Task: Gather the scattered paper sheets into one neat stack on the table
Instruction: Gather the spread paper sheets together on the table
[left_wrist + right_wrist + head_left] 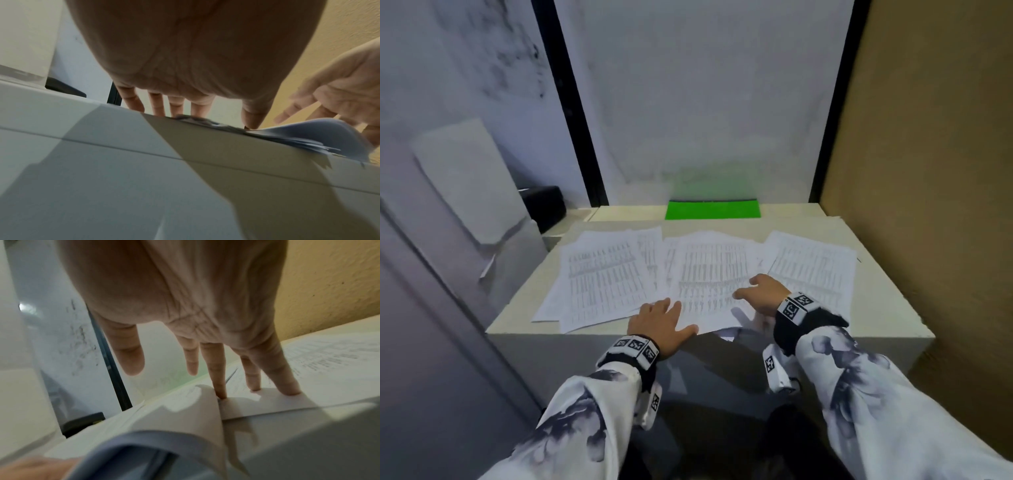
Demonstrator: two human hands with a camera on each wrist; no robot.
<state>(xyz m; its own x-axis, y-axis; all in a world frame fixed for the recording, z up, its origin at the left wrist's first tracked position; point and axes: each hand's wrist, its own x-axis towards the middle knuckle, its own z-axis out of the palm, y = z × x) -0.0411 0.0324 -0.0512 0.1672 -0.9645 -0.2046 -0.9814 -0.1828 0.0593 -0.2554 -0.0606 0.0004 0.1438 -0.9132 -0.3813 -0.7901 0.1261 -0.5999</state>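
Several printed paper sheets lie fanned over the pale table (883, 308): a left bunch (602, 277), a middle bunch (709, 274) and a right bunch (815, 263). My left hand (664, 310) lies flat with straight fingers on the near edge of the sheets, thumb out to the right. My right hand (755, 291) presses spread fingertips (221, 394) on the middle sheets. Sheet edges (308, 139) overhang the table's front edge, and one sheet (205, 412) curls up by my right hand. Neither hand grips anything.
A green folder (712, 209) lies at the table's back edge. A black box (544, 205) sits at the back left beside a leaning white panel (465, 178). A tan wall (928, 171) closes in the right side.
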